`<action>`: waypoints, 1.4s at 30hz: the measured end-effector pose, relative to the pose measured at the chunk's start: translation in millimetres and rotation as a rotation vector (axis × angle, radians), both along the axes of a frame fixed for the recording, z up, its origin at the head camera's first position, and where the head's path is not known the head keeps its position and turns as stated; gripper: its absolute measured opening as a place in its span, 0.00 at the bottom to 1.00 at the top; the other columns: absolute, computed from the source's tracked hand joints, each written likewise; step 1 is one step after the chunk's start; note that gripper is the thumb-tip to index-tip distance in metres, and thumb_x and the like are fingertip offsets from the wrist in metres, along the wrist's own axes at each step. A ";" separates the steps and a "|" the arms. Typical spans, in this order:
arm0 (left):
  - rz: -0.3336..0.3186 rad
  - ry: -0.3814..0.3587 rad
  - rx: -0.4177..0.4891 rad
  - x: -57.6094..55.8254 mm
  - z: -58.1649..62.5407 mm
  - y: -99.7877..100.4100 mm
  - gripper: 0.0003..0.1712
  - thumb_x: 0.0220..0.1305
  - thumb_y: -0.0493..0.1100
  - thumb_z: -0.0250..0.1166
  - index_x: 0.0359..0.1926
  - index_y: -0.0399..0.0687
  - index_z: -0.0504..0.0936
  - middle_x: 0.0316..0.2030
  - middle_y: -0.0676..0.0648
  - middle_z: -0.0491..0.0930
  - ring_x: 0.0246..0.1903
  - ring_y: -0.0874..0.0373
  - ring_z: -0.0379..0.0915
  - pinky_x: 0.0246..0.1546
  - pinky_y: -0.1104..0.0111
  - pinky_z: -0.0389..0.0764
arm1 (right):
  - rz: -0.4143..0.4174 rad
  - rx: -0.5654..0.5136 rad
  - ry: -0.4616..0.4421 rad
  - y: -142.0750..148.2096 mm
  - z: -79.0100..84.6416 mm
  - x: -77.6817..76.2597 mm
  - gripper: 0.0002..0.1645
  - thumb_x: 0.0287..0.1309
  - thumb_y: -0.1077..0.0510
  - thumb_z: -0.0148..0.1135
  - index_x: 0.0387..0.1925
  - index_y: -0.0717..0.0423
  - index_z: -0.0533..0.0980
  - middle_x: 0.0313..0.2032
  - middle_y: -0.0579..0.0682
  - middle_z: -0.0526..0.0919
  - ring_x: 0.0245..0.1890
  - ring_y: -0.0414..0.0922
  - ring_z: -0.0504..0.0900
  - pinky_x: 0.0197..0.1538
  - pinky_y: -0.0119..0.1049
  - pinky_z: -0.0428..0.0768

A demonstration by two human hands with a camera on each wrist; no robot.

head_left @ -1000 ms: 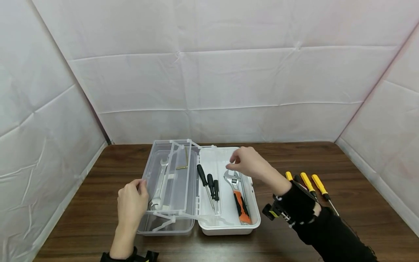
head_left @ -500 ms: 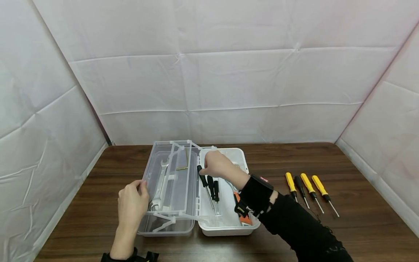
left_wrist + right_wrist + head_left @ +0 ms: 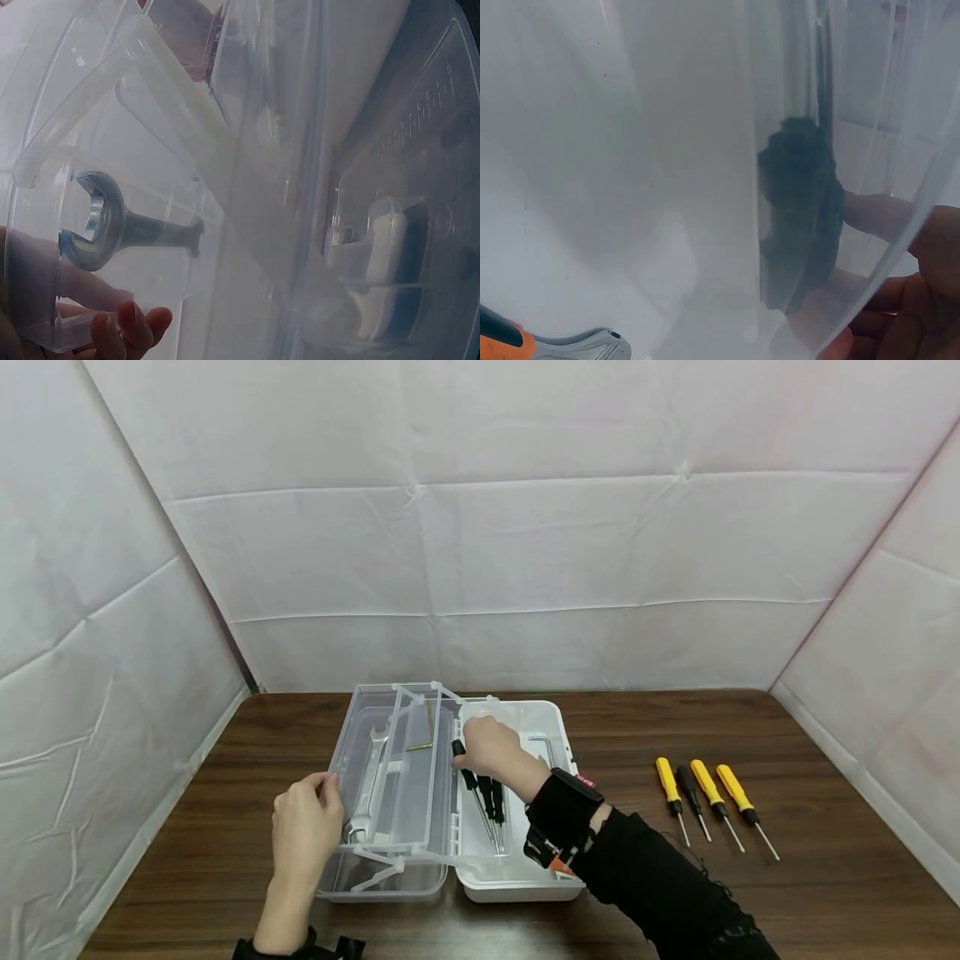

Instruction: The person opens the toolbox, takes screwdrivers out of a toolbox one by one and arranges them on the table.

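Note:
My left hand [image 3: 306, 818] holds the left edge of a clear plastic tray [image 3: 416, 789] of the toolbox, fingers curled at its rim. Inside that tray lie a silver wrench [image 3: 101, 225] and a gold hex key [image 3: 420, 747]. In the white toolbox base [image 3: 517, 892] my right hand [image 3: 495, 750] pinches the handle of a black screwdriver [image 3: 799, 217]; the right wrist view shows thumb and fingers at it through clear plastic. Beside it lie two more black-handled screwdrivers [image 3: 492, 797]. An adjustable wrench with an orange handle [image 3: 506, 341] lies in the base, mostly hidden by my right wrist in the head view.
On the brown wooden table [image 3: 637, 727] to the right, yellow-handled screwdrivers [image 3: 735, 789] and a black one [image 3: 688, 783] lie in a row. A silver hex key [image 3: 542, 743] is in the base's right part. White sheets [image 3: 525, 543] enclose the table.
My right hand has moved left from above the adjustable wrench to the black screwdrivers, its fingers now at the leftmost handle. My left hand has stayed at the clear tray's edge.

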State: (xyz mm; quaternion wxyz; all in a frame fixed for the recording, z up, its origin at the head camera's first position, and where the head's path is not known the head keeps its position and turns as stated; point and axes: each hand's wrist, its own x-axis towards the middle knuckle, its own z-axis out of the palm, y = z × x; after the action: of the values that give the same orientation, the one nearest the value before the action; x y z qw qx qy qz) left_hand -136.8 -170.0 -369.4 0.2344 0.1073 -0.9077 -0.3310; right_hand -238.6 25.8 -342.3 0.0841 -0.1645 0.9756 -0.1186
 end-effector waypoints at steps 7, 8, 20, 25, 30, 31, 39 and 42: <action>-0.001 -0.006 0.003 0.6 1.8 0.1 0.14 0.60 0.36 0.51 0.36 0.28 0.79 0.33 0.29 0.78 0.35 0.32 0.73 0.32 0.46 0.69 | -0.051 0.031 -0.010 -4.4 -1.9 -2.9 0.21 0.45 0.48 0.66 0.12 0.52 0.66 0.14 0.46 0.67 0.14 0.42 0.67 0.17 0.33 0.64; -0.001 -0.008 0.002 0.5 1.9 0.2 0.14 0.60 0.36 0.51 0.37 0.28 0.79 0.33 0.29 0.78 0.35 0.32 0.73 0.32 0.46 0.69 | -0.057 0.028 -0.014 -4.5 -2.0 -3.1 0.21 0.45 0.49 0.65 0.11 0.52 0.65 0.13 0.46 0.66 0.13 0.42 0.67 0.17 0.33 0.63; -0.013 -0.022 0.011 -2.2 1.5 3.8 0.14 0.61 0.36 0.51 0.37 0.28 0.79 0.34 0.29 0.78 0.36 0.33 0.73 0.32 0.47 0.70 | -0.076 -0.111 -0.068 5.2 2.5 -7.6 0.24 0.45 0.52 0.63 0.10 0.51 0.58 0.10 0.43 0.54 0.11 0.40 0.56 0.17 0.32 0.56; -0.017 -0.019 0.012 -2.8 2.2 4.3 0.14 0.61 0.36 0.51 0.38 0.27 0.78 0.34 0.29 0.77 0.35 0.33 0.73 0.32 0.47 0.70 | -0.073 -0.178 -0.100 11.6 9.5 -10.0 0.22 0.46 0.52 0.62 0.08 0.53 0.64 0.09 0.46 0.66 0.13 0.44 0.67 0.19 0.32 0.59; -0.017 -0.018 0.015 -2.8 2.6 3.9 0.14 0.61 0.36 0.51 0.37 0.27 0.78 0.34 0.29 0.78 0.34 0.34 0.74 0.31 0.47 0.71 | -0.038 -0.258 -0.097 18.7 16.1 -11.0 0.21 0.49 0.54 0.61 0.07 0.59 0.76 0.12 0.53 0.78 0.19 0.47 0.78 0.24 0.30 0.69; -0.015 -0.018 0.015 -2.7 2.7 3.8 0.14 0.61 0.36 0.51 0.37 0.27 0.78 0.34 0.29 0.78 0.35 0.33 0.74 0.31 0.47 0.71 | -0.040 -0.270 -0.102 19.9 17.7 -11.1 0.20 0.49 0.54 0.61 0.08 0.59 0.77 0.12 0.53 0.79 0.20 0.47 0.79 0.27 0.31 0.72; -0.005 -0.018 0.011 -1.6 3.2 2.5 0.14 0.61 0.36 0.51 0.37 0.28 0.79 0.34 0.29 0.77 0.35 0.32 0.73 0.32 0.46 0.70 | -0.065 -0.402 -0.162 29.2 34.3 -10.0 0.10 0.51 0.57 0.59 0.27 0.62 0.78 0.15 0.50 0.80 0.21 0.46 0.82 0.41 0.39 0.74; -0.007 -0.015 0.011 -0.8 3.9 1.7 0.14 0.61 0.36 0.51 0.37 0.27 0.79 0.34 0.29 0.77 0.35 0.32 0.73 0.32 0.46 0.70 | -0.051 -0.446 -0.150 35.3 45.1 -9.2 0.14 0.52 0.59 0.58 0.37 0.66 0.76 0.19 0.51 0.81 0.21 0.45 0.81 0.41 0.38 0.74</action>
State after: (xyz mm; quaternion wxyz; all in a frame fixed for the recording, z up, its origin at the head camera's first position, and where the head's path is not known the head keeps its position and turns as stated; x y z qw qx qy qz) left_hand -137.6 -168.3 -365.4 0.2258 0.1080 -0.9080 -0.3359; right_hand -247.7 61.2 -297.2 0.1150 -0.1451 0.9201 -0.3453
